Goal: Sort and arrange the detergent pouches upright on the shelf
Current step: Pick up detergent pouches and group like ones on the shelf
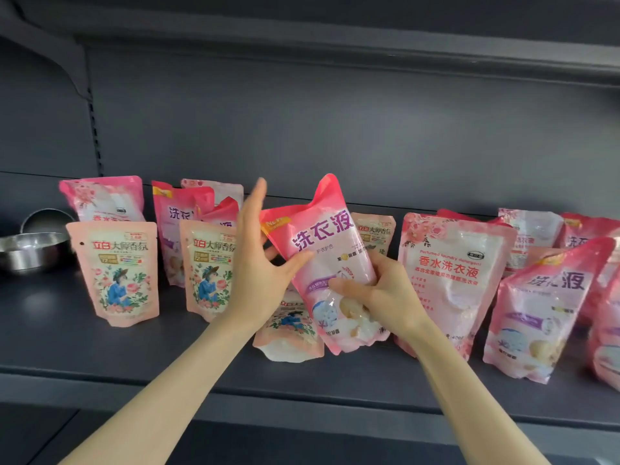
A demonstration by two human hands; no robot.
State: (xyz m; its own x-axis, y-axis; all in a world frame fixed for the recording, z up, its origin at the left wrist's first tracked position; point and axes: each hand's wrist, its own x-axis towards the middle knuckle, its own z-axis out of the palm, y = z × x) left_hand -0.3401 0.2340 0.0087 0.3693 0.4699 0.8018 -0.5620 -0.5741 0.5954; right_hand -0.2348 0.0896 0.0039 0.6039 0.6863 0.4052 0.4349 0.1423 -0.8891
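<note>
Right now both hands hold one pink pouch (322,236) tilted above the middle of the shelf (167,357). The left hand (255,273) has its thumb across the front and its upper fingers stretched straight. The right hand (382,293) curls round the lower edge, both forearms reaching up.

A tilted pouch (322,250) sits between left hand (255,266) and right hand (379,293) — a lying pouch (288,337) on the shelf (167,357) just below them; bowls (33,246) well left of both.
</note>
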